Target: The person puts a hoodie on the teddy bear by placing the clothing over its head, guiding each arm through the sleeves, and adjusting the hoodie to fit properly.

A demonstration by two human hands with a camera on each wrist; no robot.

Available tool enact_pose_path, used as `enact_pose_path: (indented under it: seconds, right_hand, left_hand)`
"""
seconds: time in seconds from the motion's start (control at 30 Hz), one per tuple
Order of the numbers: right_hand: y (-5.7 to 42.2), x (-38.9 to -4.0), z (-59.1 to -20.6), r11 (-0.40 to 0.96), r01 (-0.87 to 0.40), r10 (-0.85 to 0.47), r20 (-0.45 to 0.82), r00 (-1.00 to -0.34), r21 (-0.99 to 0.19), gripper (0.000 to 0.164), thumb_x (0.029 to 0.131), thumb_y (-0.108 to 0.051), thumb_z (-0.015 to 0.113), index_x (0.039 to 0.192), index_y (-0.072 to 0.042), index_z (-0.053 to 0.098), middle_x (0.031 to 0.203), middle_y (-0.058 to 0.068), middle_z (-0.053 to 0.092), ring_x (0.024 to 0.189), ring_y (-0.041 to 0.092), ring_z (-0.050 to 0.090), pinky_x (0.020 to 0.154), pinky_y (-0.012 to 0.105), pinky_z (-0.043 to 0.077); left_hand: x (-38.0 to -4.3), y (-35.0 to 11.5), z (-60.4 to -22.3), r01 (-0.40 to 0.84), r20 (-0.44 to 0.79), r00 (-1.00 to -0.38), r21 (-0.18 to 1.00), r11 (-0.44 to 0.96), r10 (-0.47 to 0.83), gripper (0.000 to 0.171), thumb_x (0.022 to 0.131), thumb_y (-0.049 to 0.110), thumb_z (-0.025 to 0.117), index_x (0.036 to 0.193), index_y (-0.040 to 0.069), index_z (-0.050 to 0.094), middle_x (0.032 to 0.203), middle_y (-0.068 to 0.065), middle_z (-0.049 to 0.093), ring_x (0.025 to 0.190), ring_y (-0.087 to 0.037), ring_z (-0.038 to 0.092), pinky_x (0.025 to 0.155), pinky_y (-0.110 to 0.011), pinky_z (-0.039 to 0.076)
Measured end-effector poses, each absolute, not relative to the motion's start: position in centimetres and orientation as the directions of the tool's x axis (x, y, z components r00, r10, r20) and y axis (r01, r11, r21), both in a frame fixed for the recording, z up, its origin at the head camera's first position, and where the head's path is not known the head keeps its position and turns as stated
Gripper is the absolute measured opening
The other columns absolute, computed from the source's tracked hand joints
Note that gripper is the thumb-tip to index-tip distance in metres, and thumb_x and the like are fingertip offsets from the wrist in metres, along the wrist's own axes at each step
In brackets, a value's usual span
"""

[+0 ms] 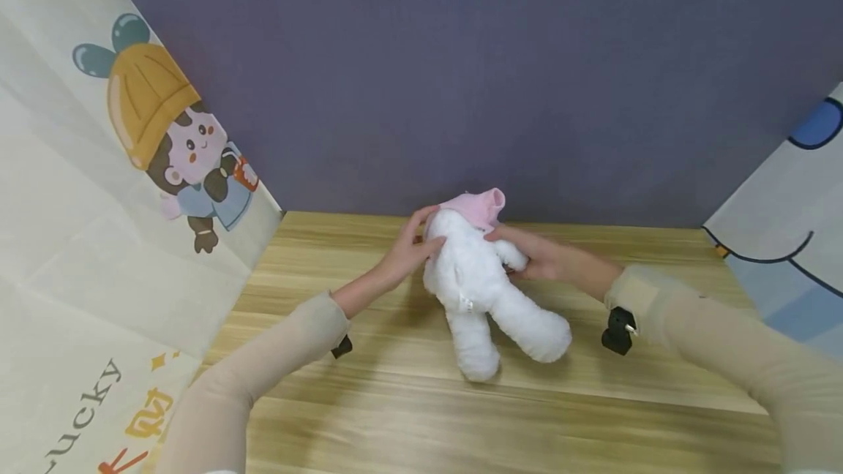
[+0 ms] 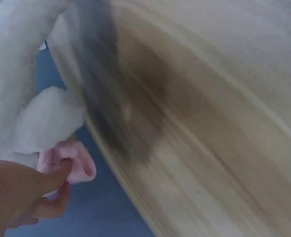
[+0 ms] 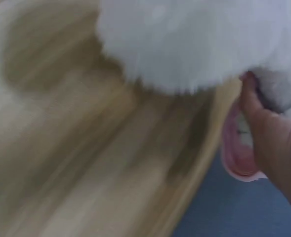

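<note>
A white plush toy (image 1: 469, 269) stands or leans on the wooden table with its plain side, bearing a small tag, toward me. Its two legs point to the near edge. Bunched round its top is a small pink garment (image 1: 476, 208) with a sleeve-like opening sticking up at the right. My left hand (image 1: 411, 251) is at the toy's upper left; in the left wrist view its fingers pinch the pink cloth (image 2: 78, 160) beside a white limb. On the other side, my right hand (image 1: 543, 251) grips the toy by its arm, thumb over the pink edge. The toy's front is hidden.
The wooden table (image 1: 369, 415) ends at a dark grey-blue panel (image 1: 487, 79) just behind the toy. A printed curtain (image 1: 79, 225) hangs at the left, another printed cloth (image 1: 777, 232) at the right. Dark wrist devices sit below both sleeves.
</note>
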State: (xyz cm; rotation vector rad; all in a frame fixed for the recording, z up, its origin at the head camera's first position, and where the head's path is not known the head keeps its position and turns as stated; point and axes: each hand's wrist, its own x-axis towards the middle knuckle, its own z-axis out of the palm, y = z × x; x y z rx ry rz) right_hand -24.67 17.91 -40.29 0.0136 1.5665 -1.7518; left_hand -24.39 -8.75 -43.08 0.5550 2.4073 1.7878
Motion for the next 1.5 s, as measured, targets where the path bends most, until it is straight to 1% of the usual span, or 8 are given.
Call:
enact_pose_path:
  seconds: [0.2,0.43,0.57,0.67,0.83,0.93,1.33,1.5]
  right_hand:
    - [18.3,-24.6,-41.8,0.028,0.528,-0.594,-0.439,-0.674,-0.849,0.023,0.100,-0.031,0.042,0.110,-0.013,0.054,0.100,-0.001,0.060,0.093,0.014,0.057,0.088,0.030,0.050]
    - [18.7,-25.2,-41.0,0.395,0.204,-0.602,-0.420,-0.679,-0.896,0.033,0.103,-0.029,0.041,0.119,-0.002,0.052,0.108,0.006,0.060,0.099,0.019,0.057,0.083,0.035,0.051]
    - [18.7,-25.8,-39.8,0.603,0.051,-0.567,-0.473,-0.674,-0.796,0.046,0.104,-0.034,0.044,0.130,0.003,0.052,0.123,0.011,0.058,0.109,0.024,0.057,0.088,0.042,0.053]
    - [18.8,-26.4,-38.6,0.692,-0.090,-0.564,-0.458,-0.687,-0.716,0.038,0.102,-0.030,0.049,0.117,0.003,0.057,0.104,0.007,0.060,0.090,0.018,0.058,0.078,0.036,0.052]
    - [18.8,-26.8,-36.9,0.732,-0.443,-0.623,-0.245,-0.743,-0.517,0.026,0.095,-0.018,0.060,0.105,0.006,0.066,0.094,0.010,0.067,0.085,0.023,0.063,0.075,0.034,0.053]
    - [18.5,-27.2,-36.4,0.693,-0.579,-0.672,-0.095,-0.734,-0.429,0.034,0.094,-0.014,0.064,0.121,0.007,0.066,0.118,0.021,0.068,0.108,0.037,0.065,0.089,0.044,0.056]
    - [17.3,-29.6,-37.1,0.706,-0.567,-0.646,-0.057,-0.762,-0.425,0.050,0.094,-0.017,0.073,0.131,0.011,0.057,0.125,0.027,0.062,0.116,0.041,0.060,0.095,0.049,0.053]
    - [16.3,-30.5,-37.4,0.676,-0.622,-0.685,-0.025,-0.728,-0.395,0.037,0.092,-0.010,0.072,0.121,0.012,0.064,0.112,0.024,0.069,0.106,0.038,0.065,0.091,0.047,0.055]
  left_hand:
    - [-24.7,-8.7,-41.8,0.300,0.177,-0.912,0.902,0.310,0.369,0.059,0.099,0.023,0.069,0.152,0.024,0.045,0.151,-0.008,0.039,0.126,-0.031,0.048,0.097,-0.048,0.050]
    - [-25.5,-7.6,-42.5,0.317,0.165,-0.925,0.832,0.456,0.342,0.057,0.092,0.022,0.076,0.145,0.015,0.053,0.144,-0.014,0.046,0.133,-0.030,0.043,0.110,-0.051,0.041]
    - [-25.7,-7.0,-43.0,0.321,0.142,-0.921,0.806,0.497,0.364,0.056,0.093,0.022,0.076,0.144,0.011,0.054,0.144,-0.017,0.047,0.133,-0.032,0.045,0.110,-0.051,0.041]
    - [-25.9,-6.7,-43.0,0.339,0.139,-0.912,0.783,0.521,0.385,0.057,0.093,0.023,0.075,0.144,0.010,0.053,0.146,-0.019,0.047,0.134,-0.035,0.044,0.110,-0.053,0.041]
    - [-26.8,-6.6,-43.1,0.339,0.084,-0.906,0.732,0.591,0.416,0.058,0.095,0.026,0.073,0.146,0.010,0.050,0.149,-0.017,0.045,0.137,-0.035,0.043,0.112,-0.051,0.040]
    - [-27.5,-6.6,-43.1,0.334,0.050,-0.902,0.710,0.620,0.428,0.058,0.096,0.028,0.072,0.146,0.010,0.049,0.148,-0.016,0.046,0.138,-0.033,0.041,0.113,-0.050,0.039]
    - [-29.6,-6.3,-40.6,0.419,-0.041,-0.859,0.518,0.746,0.510,0.074,0.088,0.035,0.081,0.145,0.000,0.048,0.137,-0.018,0.057,0.127,-0.032,0.050,0.108,-0.047,0.040]
    - [-30.9,-6.2,-39.7,0.498,-0.091,-0.805,0.436,0.750,0.587,0.074,0.086,0.039,0.082,0.142,0.000,0.053,0.140,-0.014,0.056,0.132,-0.031,0.048,0.113,-0.046,0.035]
